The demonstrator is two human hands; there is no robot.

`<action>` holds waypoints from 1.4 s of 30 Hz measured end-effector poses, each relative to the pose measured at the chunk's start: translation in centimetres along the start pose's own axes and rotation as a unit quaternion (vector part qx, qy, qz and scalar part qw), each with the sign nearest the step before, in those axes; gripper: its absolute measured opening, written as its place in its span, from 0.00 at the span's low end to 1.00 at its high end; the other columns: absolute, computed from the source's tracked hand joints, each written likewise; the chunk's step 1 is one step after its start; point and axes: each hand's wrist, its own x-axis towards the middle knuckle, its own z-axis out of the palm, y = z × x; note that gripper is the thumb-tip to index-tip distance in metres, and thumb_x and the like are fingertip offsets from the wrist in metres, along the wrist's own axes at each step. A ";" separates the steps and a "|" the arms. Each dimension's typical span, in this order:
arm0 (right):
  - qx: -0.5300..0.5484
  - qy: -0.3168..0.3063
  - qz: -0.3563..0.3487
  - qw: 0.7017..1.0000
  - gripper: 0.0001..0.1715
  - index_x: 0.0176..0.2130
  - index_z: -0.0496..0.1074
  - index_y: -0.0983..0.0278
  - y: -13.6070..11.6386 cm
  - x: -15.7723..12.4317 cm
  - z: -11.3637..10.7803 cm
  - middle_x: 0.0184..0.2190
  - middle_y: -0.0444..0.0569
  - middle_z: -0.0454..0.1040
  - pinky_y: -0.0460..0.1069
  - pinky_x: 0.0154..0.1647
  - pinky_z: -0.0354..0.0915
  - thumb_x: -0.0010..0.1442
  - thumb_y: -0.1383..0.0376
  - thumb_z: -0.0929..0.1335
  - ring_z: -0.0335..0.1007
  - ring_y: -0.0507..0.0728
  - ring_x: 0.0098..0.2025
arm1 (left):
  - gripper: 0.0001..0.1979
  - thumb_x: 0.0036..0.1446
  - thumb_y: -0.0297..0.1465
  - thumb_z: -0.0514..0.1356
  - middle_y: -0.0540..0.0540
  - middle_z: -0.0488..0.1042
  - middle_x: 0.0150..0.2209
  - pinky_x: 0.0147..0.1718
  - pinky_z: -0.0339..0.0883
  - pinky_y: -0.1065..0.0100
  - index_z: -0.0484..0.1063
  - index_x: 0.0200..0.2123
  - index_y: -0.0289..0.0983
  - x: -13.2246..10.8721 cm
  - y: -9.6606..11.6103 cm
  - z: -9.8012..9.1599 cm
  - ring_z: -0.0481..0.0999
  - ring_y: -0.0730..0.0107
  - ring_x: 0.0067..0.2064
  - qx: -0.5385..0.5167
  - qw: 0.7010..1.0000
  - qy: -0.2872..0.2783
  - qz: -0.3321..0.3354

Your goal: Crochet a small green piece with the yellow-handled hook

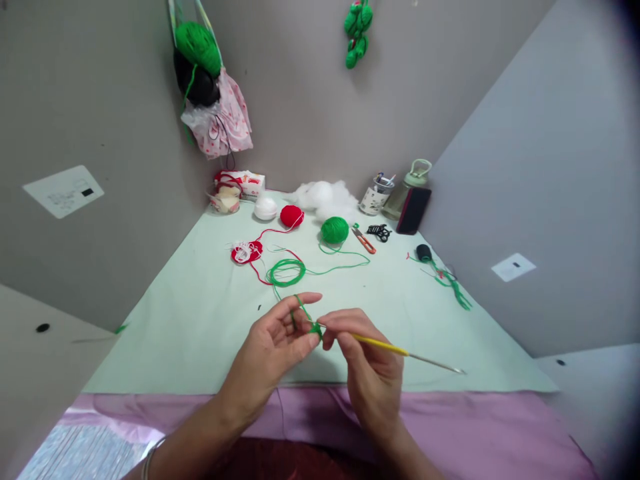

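My left hand pinches a small green crochet piece between thumb and fingers, with green yarn looped over its index finger. My right hand grips a yellow-handled crochet hook whose tip meets the green piece; its metal end points right. The yarn runs back to a loose green coil and on to a green yarn ball on the pale green table mat.
Farther back lie a red yarn ball, a white ball, a red-and-white crochet piece, white stuffing, orange snips, black scissors, a pen cup, a phone and a dark spool with green scraps. Bags hang on the wall.
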 end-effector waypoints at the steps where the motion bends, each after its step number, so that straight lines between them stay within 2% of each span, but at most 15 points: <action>1: -0.023 0.001 -0.015 1.000 0.14 0.46 0.83 0.55 0.1 -0.2 0.0 0.38 0.47 0.83 0.48 0.35 0.75 0.73 0.69 0.68 0.77 0.53 0.36 | 0.23 0.56 0.32 0.75 0.50 0.75 0.37 0.46 0.69 0.68 0.82 0.55 0.45 0.1 -0.1 0.1 0.75 0.69 0.42 -0.010 1.000 0.011 0.001; 5: -0.177 -0.022 -0.114 0.977 0.22 0.56 0.81 0.53 1.2 -1.2 -0.1 0.44 0.50 0.83 0.51 0.41 0.77 0.69 0.75 0.70 0.80 0.56 0.43 | 0.24 0.50 0.34 0.79 0.51 0.77 0.34 0.44 0.69 0.70 0.85 0.52 0.43 0.3 -0.5 0.5 0.75 0.72 0.38 -0.079 0.996 0.048 -0.001; 8: -0.240 -0.014 -0.178 0.954 0.27 0.59 0.80 0.51 1.9 -1.7 -0.3 0.48 0.52 0.82 0.53 0.43 0.78 0.67 0.75 0.71 0.81 0.60 0.47 | 0.26 0.48 0.35 0.80 0.50 0.78 0.34 0.45 0.71 0.69 0.85 0.52 0.40 0.3 -0.5 0.7 0.75 0.72 0.38 -0.148 0.987 0.027 -0.062; 11: -0.172 -0.005 -0.122 0.977 0.21 0.54 0.82 0.53 1.5 -1.3 -0.6 0.42 0.49 0.82 0.51 0.41 0.76 0.70 0.74 0.69 0.80 0.57 0.43 | 0.25 0.48 0.33 0.80 0.49 0.77 0.34 0.44 0.71 0.69 0.86 0.51 0.37 0.4 -0.1 0.3 0.74 0.73 0.37 -0.187 0.976 -0.002 -0.114; 13: -0.093 0.005 -0.048 0.995 0.16 0.49 0.83 0.54 1.0 -0.8 -0.8 0.36 0.46 0.80 0.50 0.40 0.75 0.72 0.72 0.68 0.77 0.55 0.38 | 0.23 0.49 0.31 0.79 0.50 0.75 0.33 0.43 0.71 0.70 0.86 0.50 0.38 0.5 0.2 0.0 0.72 0.74 0.35 -0.185 0.977 0.000 -0.104; 15: -0.005 0.017 0.013 1.000 0.14 0.45 0.83 0.55 0.6 -0.3 -0.8 0.34 0.45 0.79 0.50 0.38 0.73 0.73 0.69 0.68 0.75 0.53 0.34 | 0.21 0.49 0.31 0.78 0.51 0.75 0.33 0.43 0.70 0.70 0.87 0.49 0.39 0.5 0.3 0.0 0.72 0.74 0.36 -0.168 0.983 0.004 -0.077; 17: 0.057 0.016 0.046 0.997 0.12 0.43 0.84 0.55 0.6 -0.1 -0.6 0.35 0.45 0.78 0.50 0.36 0.72 0.73 0.66 0.69 0.74 0.51 0.31 | 0.22 0.50 0.31 0.78 0.51 0.76 0.34 0.46 0.68 0.69 0.86 0.50 0.41 0.3 0.4 0.2 0.73 0.73 0.38 -0.141 0.989 0.010 -0.050; 20: 0.073 0.003 0.054 0.996 0.10 0.43 0.84 0.56 0.9 -0.3 -0.2 0.36 0.45 0.78 0.49 0.35 0.72 0.72 0.64 0.70 0.74 0.51 0.32 | 0.23 0.51 0.32 0.78 0.51 0.77 0.35 0.48 0.66 0.67 0.85 0.51 0.43 0.0 0.3 0.5 0.73 0.71 0.40 -0.114 0.993 0.016 -0.037; 24: 0.080 0.005 0.049 0.996 0.10 0.44 0.85 0.55 1.2 -0.7 0.0 0.37 0.46 0.78 0.49 0.37 0.73 0.72 0.64 0.71 0.76 0.51 0.33 | 0.26 0.53 0.33 0.77 0.51 0.76 0.36 0.50 0.65 0.65 0.83 0.56 0.43 -0.1 0.2 0.4 0.73 0.70 0.40 -0.125 0.990 -0.006 -0.066; 28: 0.138 0.039 0.093 0.985 0.08 0.41 0.85 0.57 0.9 -0.4 -0.2 0.36 0.45 0.78 0.47 0.33 0.73 0.71 0.61 0.72 0.76 0.49 0.29 | 0.26 0.57 0.33 0.75 0.49 0.77 0.38 0.54 0.66 0.63 0.81 0.60 0.41 0.0 0.2 -0.2 0.76 0.68 0.43 -0.154 0.982 -0.043 -0.098; 31: 0.174 0.052 0.135 0.974 0.09 0.37 0.85 0.59 0.6 0.2 -0.4 0.32 0.45 0.77 0.45 0.30 0.72 0.68 0.58 0.75 0.75 0.49 0.27 | 0.25 0.58 0.32 0.74 0.48 0.77 0.39 0.56 0.67 0.62 0.82 0.59 0.39 0.0 0.1 -0.5 0.77 0.68 0.44 -0.178 0.976 -0.066 -0.111; 35: 0.206 0.062 0.185 0.959 0.10 0.35 0.84 0.60 0.6 0.6 -0.9 0.30 0.44 0.75 0.43 0.25 0.67 0.66 0.57 0.76 0.70 0.47 0.25 | 0.22 0.55 0.32 0.76 0.49 0.77 0.39 0.54 0.69 0.65 0.85 0.54 0.39 -0.2 0.1 -0.3 0.78 0.71 0.42 -0.184 0.975 -0.060 -0.110; 38: 0.194 0.048 0.165 0.966 0.11 0.35 0.84 0.59 0.7 0.4 -0.8 0.30 0.45 0.76 0.45 0.25 0.67 0.67 0.57 0.75 0.69 0.49 0.25 | 0.20 0.53 0.33 0.77 0.50 0.77 0.37 0.49 0.69 0.69 0.86 0.51 0.42 -0.2 0.0 0.1 0.77 0.71 0.41 -0.143 0.986 -0.037 -0.083; 42: 0.076 0.013 0.067 0.995 0.09 0.40 0.85 0.57 0.9 -0.2 -0.3 0.37 0.50 0.81 0.49 0.32 0.71 0.70 0.61 0.72 0.75 0.54 0.35 | 0.16 0.55 0.32 0.76 0.51 0.78 0.35 0.47 0.69 0.69 0.86 0.48 0.46 -0.2 -0.6 0.5 0.78 0.71 0.41 -0.079 0.996 -0.024 -0.032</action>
